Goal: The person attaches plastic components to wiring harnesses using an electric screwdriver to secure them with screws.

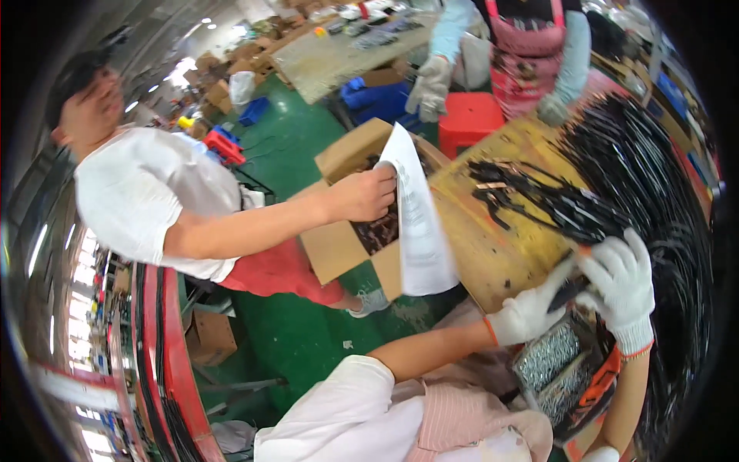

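My left hand (528,312), in a white knit glove with an orange cuff, has its fingers closed around a short black piece (568,294). My right hand (620,286), gloved the same way, meets it from the right; its thumb and forefinger pinch at the piece while the other fingers point up. Gloves cover part of the piece, so its exact kind is unclear. Just beyond, black cables with copper-coloured ends (523,189) lie on the worn yellow tabletop (481,239). Below the hands sit bins of small silvery metal parts (548,358).
A large bundle of black cables (654,169) runs down the right side. At left, a person (154,200) holds a white sheet (422,223) over an open carton (331,258). Across the table stands a gloved co-worker (531,46) beside a red stool (468,119).
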